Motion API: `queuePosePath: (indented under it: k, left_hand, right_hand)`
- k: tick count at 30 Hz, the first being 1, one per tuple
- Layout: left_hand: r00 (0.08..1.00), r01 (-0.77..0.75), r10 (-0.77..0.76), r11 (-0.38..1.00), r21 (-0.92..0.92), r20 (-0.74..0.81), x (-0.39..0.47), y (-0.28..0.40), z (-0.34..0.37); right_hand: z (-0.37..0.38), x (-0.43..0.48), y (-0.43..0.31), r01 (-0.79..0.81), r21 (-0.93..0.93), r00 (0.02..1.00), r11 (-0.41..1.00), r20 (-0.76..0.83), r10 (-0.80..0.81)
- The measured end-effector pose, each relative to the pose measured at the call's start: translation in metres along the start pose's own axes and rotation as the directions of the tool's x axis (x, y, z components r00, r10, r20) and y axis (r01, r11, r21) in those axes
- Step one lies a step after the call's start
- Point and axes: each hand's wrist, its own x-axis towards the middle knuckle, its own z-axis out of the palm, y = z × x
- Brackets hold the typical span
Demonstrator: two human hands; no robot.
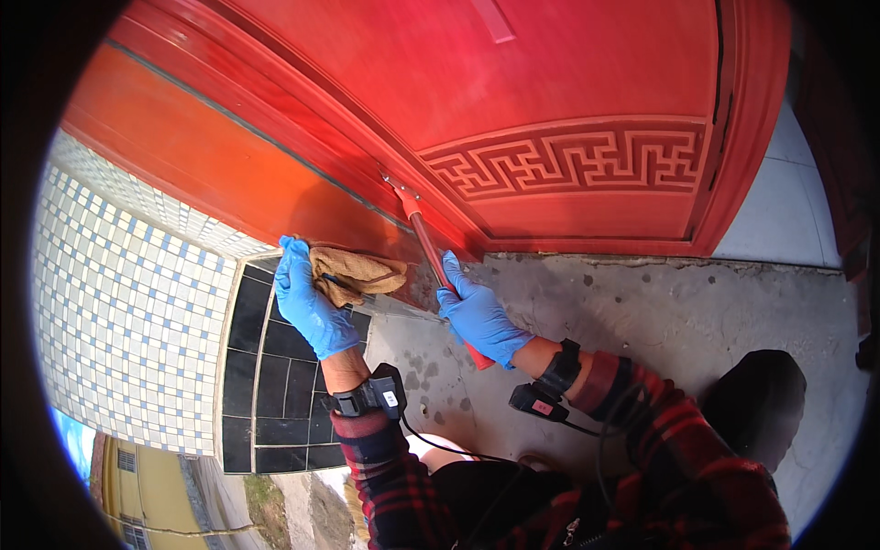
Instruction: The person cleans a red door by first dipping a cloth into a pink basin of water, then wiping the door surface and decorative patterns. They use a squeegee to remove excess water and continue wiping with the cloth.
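My left hand, in a blue glove, pinches a brown cloth that hangs in folds beside the lower end of the orange panel. The fingers of my right hand, also gloved in blue, are closed around the shaft of a long red-handled tool. Its small metal head, too small to name exactly, lies at the red door frame, close to the groove beside the door. To the right of the tool stands the red door, with a raised fret pattern on its lower part.
Blue-and-white mosaic tile covers the wall at left, above black tiles. Below the door lies a stained concrete floor. A white rounded object is partly hidden by my body. Cables run from my wrist devices.
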Motion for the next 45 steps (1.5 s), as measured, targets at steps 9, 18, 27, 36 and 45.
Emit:
queuePosePath:
  k: [9,18,27,36,45]
  left_hand:
    - [0.981,-0.187,0.193,0.967,0.173,-0.023,-0.002,-0.005,0.019]
    - [0.484,-0.799,0.540,-0.048,0.600,0.688,0.087,-0.040,0.097]
    - [0.630,-0.546,0.135,-0.623,0.560,0.765,0.095,-0.131,0.104]
    - [0.717,-0.635,-0.111,-0.511,0.579,0.688,0.054,-0.173,0.095]
    - [0.654,-0.558,0.117,-0.592,0.581,0.747,0.103,-0.116,0.112]
  right_hand:
    - [-0.005,-0.077,0.103,0.145,-0.430,0.989,0.891,0.081,-0.122]
    - [-0.023,-0.110,0.184,0.131,-0.708,0.930,0.694,0.331,0.162]
    - [-0.033,-0.099,0.198,0.104,-0.718,0.870,0.689,0.401,0.286]
    - [-0.046,-0.089,0.204,0.124,-0.710,0.844,0.694,0.443,0.303]
    - [-0.053,-0.088,0.215,0.103,-0.755,0.854,0.648,0.400,0.331]
